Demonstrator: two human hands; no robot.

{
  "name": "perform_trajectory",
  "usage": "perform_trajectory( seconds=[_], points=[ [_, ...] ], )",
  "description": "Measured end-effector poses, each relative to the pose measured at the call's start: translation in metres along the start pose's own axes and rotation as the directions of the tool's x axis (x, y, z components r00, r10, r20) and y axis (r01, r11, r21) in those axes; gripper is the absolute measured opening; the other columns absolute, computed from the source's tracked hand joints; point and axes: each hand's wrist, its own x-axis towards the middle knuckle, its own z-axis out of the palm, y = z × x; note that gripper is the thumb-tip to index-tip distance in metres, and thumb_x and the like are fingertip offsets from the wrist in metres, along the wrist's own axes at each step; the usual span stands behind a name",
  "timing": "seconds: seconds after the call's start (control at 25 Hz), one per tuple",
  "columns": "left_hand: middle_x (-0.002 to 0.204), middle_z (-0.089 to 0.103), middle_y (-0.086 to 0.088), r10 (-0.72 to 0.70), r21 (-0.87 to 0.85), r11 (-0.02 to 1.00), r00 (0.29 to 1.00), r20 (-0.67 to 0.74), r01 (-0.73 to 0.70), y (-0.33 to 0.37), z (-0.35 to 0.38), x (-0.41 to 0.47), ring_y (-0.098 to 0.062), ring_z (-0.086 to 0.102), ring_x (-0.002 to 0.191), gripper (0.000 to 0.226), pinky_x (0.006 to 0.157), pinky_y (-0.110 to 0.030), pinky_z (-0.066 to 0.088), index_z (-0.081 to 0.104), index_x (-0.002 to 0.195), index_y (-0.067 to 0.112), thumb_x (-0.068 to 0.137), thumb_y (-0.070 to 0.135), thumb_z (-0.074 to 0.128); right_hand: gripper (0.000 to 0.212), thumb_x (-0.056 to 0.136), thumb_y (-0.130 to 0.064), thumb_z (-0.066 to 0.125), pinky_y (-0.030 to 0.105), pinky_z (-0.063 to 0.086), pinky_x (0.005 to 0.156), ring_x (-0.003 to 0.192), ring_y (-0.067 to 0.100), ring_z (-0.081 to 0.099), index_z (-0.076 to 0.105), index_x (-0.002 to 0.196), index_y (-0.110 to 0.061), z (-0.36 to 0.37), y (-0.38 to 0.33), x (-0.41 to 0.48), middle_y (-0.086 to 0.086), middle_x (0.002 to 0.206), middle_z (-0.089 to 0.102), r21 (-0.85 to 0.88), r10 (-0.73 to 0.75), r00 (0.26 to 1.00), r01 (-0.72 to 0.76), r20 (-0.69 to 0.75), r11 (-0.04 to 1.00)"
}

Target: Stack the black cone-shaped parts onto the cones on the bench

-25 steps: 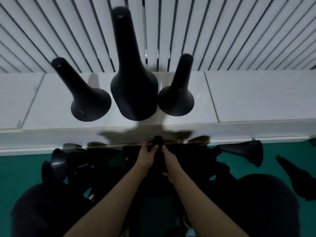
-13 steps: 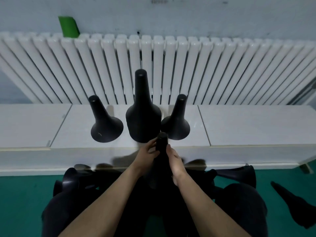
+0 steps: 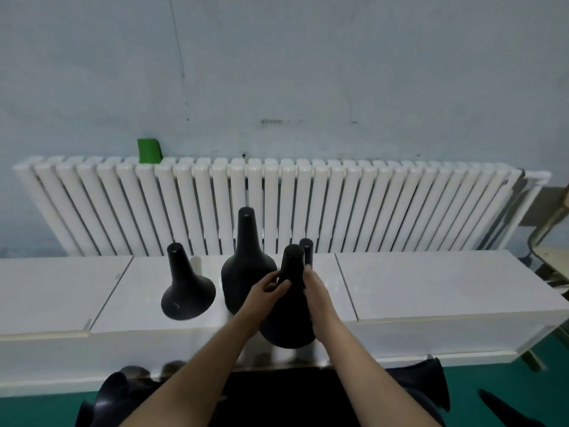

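Observation:
A black cone-shaped part (image 3: 291, 315) is held upright above the front of the white bench (image 3: 431, 285). My left hand (image 3: 266, 291) grips its neck from the left and my right hand (image 3: 314, 291) holds it from the right. Behind it, three black cones stand on the bench: a small one at the left (image 3: 186, 291), a tall stack in the middle (image 3: 248, 260), and one at the right (image 3: 306, 248) mostly hidden by the held part, only its tip showing.
A white radiator (image 3: 369, 208) runs along the wall behind the bench. Several more black cone parts lie on the green floor at the lower left (image 3: 114, 399) and lower right (image 3: 431, 377). A chair frame (image 3: 551, 229) stands at the far right.
Both hands have lifted the black part from the pile on the floor up to bench height, in front of the right cone. My head has tilted up, showing more wall.

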Motion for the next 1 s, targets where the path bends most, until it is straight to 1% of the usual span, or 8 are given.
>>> perform_trajectory(
  seconds=[0.2,0.32,0.48,0.64,0.76,0.84,0.88,1.0],
  points=[
    [0.106,0.073,-0.010,0.104,0.014,0.994,0.993,0.060,-0.105,0.038,0.018,0.007,-0.024,0.070,0.103,0.030,0.095,-0.039,0.053,0.061,0.125,0.018,0.095,0.024,0.062,0.043,0.102,-0.063,0.041,0.047,0.051,0.104,0.115,0.025,0.067,0.065,0.127,-0.039,-0.008,-0.038,-0.005,0.005,0.125,0.071,-0.067,-0.051,0.999,0.050,-0.010,0.997],
    [0.104,0.073,-0.011,0.125,0.042,0.991,0.988,0.094,-0.130,0.064,0.031,0.016,-0.024,0.070,0.100,0.027,0.091,-0.035,0.055,0.062,0.120,0.018,0.095,0.026,0.062,0.041,0.103,-0.061,0.041,0.049,0.051,0.106,0.113,0.024,0.069,0.067,0.124,-0.038,-0.015,-0.062,0.002,0.003,0.120,0.074,-0.064,-0.113,0.993,0.111,-0.030,0.992],
    [0.106,0.073,-0.009,0.095,0.091,0.990,0.991,0.096,-0.104,0.085,0.041,0.039,-0.022,0.071,0.099,0.034,0.097,-0.040,0.054,0.061,0.121,0.017,0.091,0.034,0.064,0.044,0.101,-0.062,0.042,0.051,0.055,0.102,0.107,0.026,0.073,0.069,0.120,-0.033,-0.022,-0.087,0.018,0.007,0.113,0.076,-0.060,-0.159,0.987,0.157,-0.024,0.986],
    [0.107,0.073,-0.009,0.110,0.088,0.989,0.991,0.070,-0.116,0.095,0.041,0.064,-0.021,0.071,0.099,0.034,0.088,-0.032,0.056,0.057,0.127,0.016,0.095,0.029,0.061,0.045,0.100,-0.064,0.042,0.051,0.055,0.101,0.107,0.025,0.074,0.069,0.121,-0.035,-0.023,-0.099,0.046,0.006,0.113,0.077,-0.067,-0.171,0.985,0.170,-0.011,0.983],
    [0.102,0.072,-0.005,0.122,0.101,0.987,0.991,0.062,-0.128,0.099,0.040,0.083,-0.015,0.071,0.093,0.024,0.075,-0.021,0.054,0.060,0.121,0.021,0.097,0.025,0.058,0.042,0.102,-0.062,0.041,0.049,0.054,0.103,0.109,0.024,0.072,0.068,0.121,-0.036,-0.023,-0.104,0.072,0.004,0.115,0.075,-0.068,-0.161,0.987,0.160,-0.015,0.985],
    [0.099,0.072,-0.005,0.123,0.103,0.986,0.991,0.057,-0.128,0.095,0.037,0.100,-0.015,0.071,0.090,0.018,0.072,-0.020,0.054,0.062,0.115,0.021,0.097,0.024,0.058,0.041,0.103,-0.061,0.041,0.048,0.053,0.103,0.111,0.024,0.070,0.067,0.123,-0.036,-0.022,-0.102,0.090,0.005,0.117,0.073,-0.065,-0.148,0.989,0.146,-0.020,0.987],
    [0.101,0.072,-0.006,0.123,0.109,0.986,0.991,0.047,-0.127,0.091,0.036,0.110,-0.017,0.071,0.093,0.017,0.075,-0.022,0.055,0.062,0.114,0.022,0.097,0.025,0.059,0.041,0.103,-0.060,0.041,0.048,0.053,0.103,0.111,0.024,0.069,0.066,0.124,-0.035,-0.020,-0.101,0.099,0.005,0.117,0.072,-0.070,-0.141,0.990,0.138,-0.026,0.988],
    [0.113,0.070,-0.007,0.071,0.117,0.991,0.997,-0.004,-0.070,0.073,0.031,0.136,-0.022,0.068,0.105,0.029,0.096,-0.039,0.054,0.061,0.123,0.020,0.096,0.028,0.061,0.042,0.098,-0.059,0.047,0.051,0.054,0.102,0.112,0.030,0.068,0.065,0.121,-0.030,-0.020,-0.090,0.124,0.008,0.116,0.071,-0.051,-0.108,0.994,0.107,-0.021,0.993]
  ],
)
